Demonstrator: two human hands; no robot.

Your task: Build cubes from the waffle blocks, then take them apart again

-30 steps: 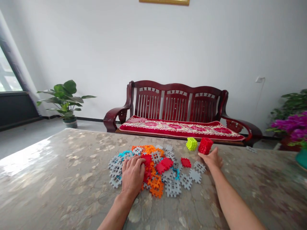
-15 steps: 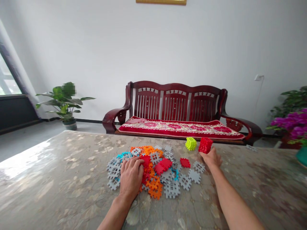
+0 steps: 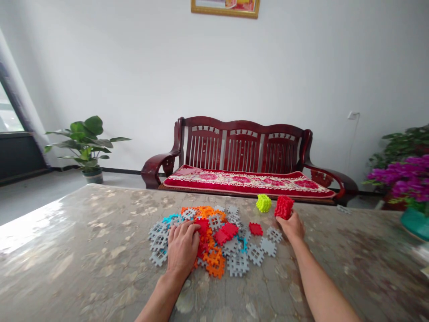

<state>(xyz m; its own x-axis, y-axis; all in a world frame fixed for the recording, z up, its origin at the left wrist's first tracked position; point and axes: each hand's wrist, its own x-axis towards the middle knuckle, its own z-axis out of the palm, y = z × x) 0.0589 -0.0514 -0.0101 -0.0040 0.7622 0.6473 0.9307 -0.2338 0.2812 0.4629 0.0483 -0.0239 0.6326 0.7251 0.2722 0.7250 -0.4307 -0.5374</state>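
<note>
My right hand [image 3: 292,227] grips a red cube [image 3: 283,207] of interlocking tiles by its near side, and the cube looks slightly tilted. Just left of it stands a yellow-green cube [image 3: 263,203]. My left hand [image 3: 182,246] lies with fingers stretched out over the left side of a pile of notched plastic tiles. Around its fingertips are red tiles [image 3: 203,224] and grey tiles [image 3: 158,241]. Orange tiles [image 3: 215,263] and a few blue ones [image 3: 172,218] show in the same pile. A single red tile [image 3: 255,229] lies between the pile and my right hand.
The pile sits on a patterned, glossy table [image 3: 100,250]. A small grey piece [image 3: 343,209] lies at the far right edge. Beyond stands a wooden bench [image 3: 241,147] with a red cushion. Purple flowers in a teal pot [image 3: 415,223] stand at the right.
The view has tilted up and shifted slightly right. The red cube in my right hand has tipped a little and come slightly nearer. My left hand stays on the pile.
</note>
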